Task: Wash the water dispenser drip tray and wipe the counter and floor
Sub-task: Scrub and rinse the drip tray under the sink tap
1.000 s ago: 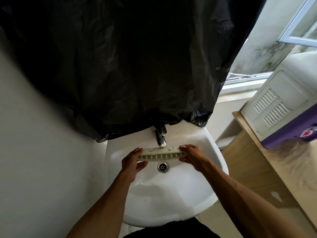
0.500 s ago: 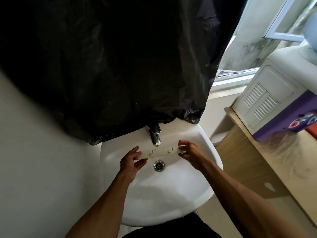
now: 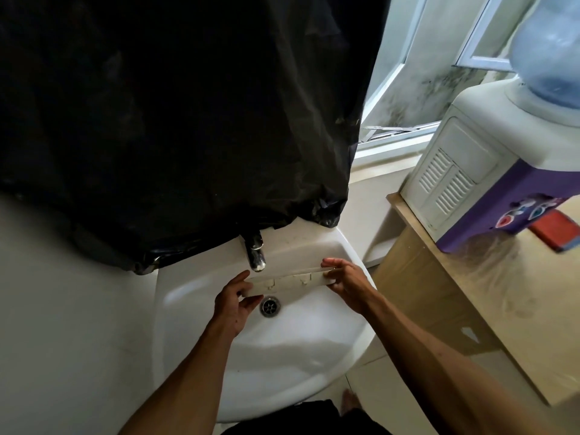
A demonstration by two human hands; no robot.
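A long cream drip tray (image 3: 290, 283) is held level over the white sink (image 3: 282, 356), just below the chrome tap (image 3: 255, 255) and above the drain (image 3: 270, 306). My left hand (image 3: 233, 304) pinches its left end between thumb and fingers. My right hand (image 3: 346, 282) pinches its right end. The tray's plain side with small clips faces me. No water stream is visible from the tap.
A black plastic sheet (image 3: 175, 120) hangs over the wall behind the sink. To the right, a white and purple water dispenser (image 3: 489, 183) with a blue bottle (image 3: 549, 48) stands on a wooden counter (image 3: 508, 299). A red object (image 3: 555, 233) lies beside it. Tiled floor (image 3: 367, 381) shows below.
The tray has been turned in my hands: its slotted grille faced me a second ago, now the plain clip side does. My view has shifted right, bringing the dispenser bottle into sight.
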